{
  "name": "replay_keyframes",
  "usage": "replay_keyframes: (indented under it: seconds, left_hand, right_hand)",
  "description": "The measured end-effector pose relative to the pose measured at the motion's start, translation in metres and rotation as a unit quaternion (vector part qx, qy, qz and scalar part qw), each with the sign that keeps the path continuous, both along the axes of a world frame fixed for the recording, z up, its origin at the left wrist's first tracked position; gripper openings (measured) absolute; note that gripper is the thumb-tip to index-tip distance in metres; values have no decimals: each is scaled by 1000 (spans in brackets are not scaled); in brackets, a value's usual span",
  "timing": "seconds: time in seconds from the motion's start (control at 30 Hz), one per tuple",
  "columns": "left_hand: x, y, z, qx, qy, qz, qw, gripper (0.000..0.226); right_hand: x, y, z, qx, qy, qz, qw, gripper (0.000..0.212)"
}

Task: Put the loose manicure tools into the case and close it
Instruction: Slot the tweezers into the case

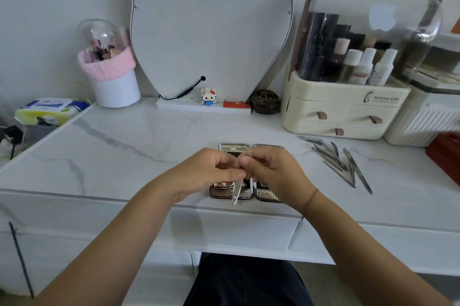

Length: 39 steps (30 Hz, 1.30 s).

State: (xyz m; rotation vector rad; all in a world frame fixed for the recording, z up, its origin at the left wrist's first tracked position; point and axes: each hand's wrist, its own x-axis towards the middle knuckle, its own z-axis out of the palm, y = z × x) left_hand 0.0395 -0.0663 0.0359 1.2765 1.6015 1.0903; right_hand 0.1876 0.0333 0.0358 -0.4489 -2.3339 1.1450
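Observation:
An open metallic manicure case [233, 146] lies flat near the front edge of the marble table [124, 146], both halves facing up. My left hand [206, 173] and my right hand [271, 171] meet just above it, hiding most of its inside. Between their fingers they hold one slim steel tool [237, 192], its tip pointing down toward me over the left half. Several loose steel manicure tools [341, 163] lie in a pile on the table to the right of the case.
A cream cosmetics organizer [343, 111] with a clear dome stands at the back right, close to the loose tools. A mirror [209, 31], a pink-topped brush holder [112, 76] and a wipes pack [49, 109] sit at the back and left. A red object [445, 153] lies far right.

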Motion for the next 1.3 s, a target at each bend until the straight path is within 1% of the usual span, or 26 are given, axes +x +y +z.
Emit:
replay_keyframes:
  seconds: [0.03, 0.1, 0.17, 0.23, 0.27, 0.33, 0.43, 0.53, 0.63, 0.7, 0.77, 0.87, 0.97, 1.07, 1.13, 1.2, 1.3]
  left_hand:
    - [2, 1, -1, 10, -14, 8, 1000, 12]
    - [5, 2, -3, 24, -45, 29, 998, 12]
    - [7, 1, -5, 33, -79, 87, 992, 7]
    - [8, 0, -9, 54, -119, 166, 977, 3]
    - [7, 0, -12, 65, -135, 199, 968, 3]
    - [10, -1, -17, 79, -154, 235, 956, 5]
    - [15, -3, -23, 87, -167, 233, 954, 8]
    - [14, -11, -26, 85, -152, 200, 964, 18]
    - [14, -21, -27, 116, -150, 183, 965, 26]
    - [16, -25, -26, 154, -154, 199, 956, 23]
    - [15, -29, -26, 178, -145, 211, 950, 16]
    - [11, -37, -29, 162, -100, 214, 958, 18]
    - [9, -44, -33, 132, -62, 208, 967, 15]
    - [3, -50, -35, 128, -38, 220, 966, 16]
    - [-5, -55, -37, 120, -5, 233, 965, 16]
    - [-12, -58, -37, 96, 28, 231, 968, 19]
    - [-17, -59, -36, 52, 48, 196, 978, 20]
  right_hand:
    - [-4, -2, 2, 1, -2, 1, 1000, 18]
    - [-11, -2, 4, -31, 15, -11, 999, 12]
    - [-13, -2, 2, -75, 43, -43, 995, 2]
    - [-10, -4, -6, -78, 38, -83, 993, 12]
    - [-8, -7, -11, -77, 23, -89, 993, 17]
    - [-3, -19, -21, -83, -4, -79, 993, 18]
    - [0, -25, -28, -117, 23, -87, 989, 12]
    - [4, -19, -25, -173, 59, -103, 978, 4]
    - [6, -14, -21, -244, 67, -87, 964, 5]
    - [5, -13, -19, -299, 68, -62, 950, 4]
    - [3, -13, -17, -321, 53, -43, 945, 8]
    - [2, -15, -16, -301, 21, -28, 953, 7]
    - [3, -18, -17, -239, -14, -21, 971, 7]
    - [6, -15, -19, -175, -14, -55, 983, 8]
    - [11, -9, -21, -144, -12, -83, 986, 8]
    - [17, -2, -22, -136, -15, -97, 986, 11]
    - [21, 2, -23, -129, -32, -88, 987, 11]
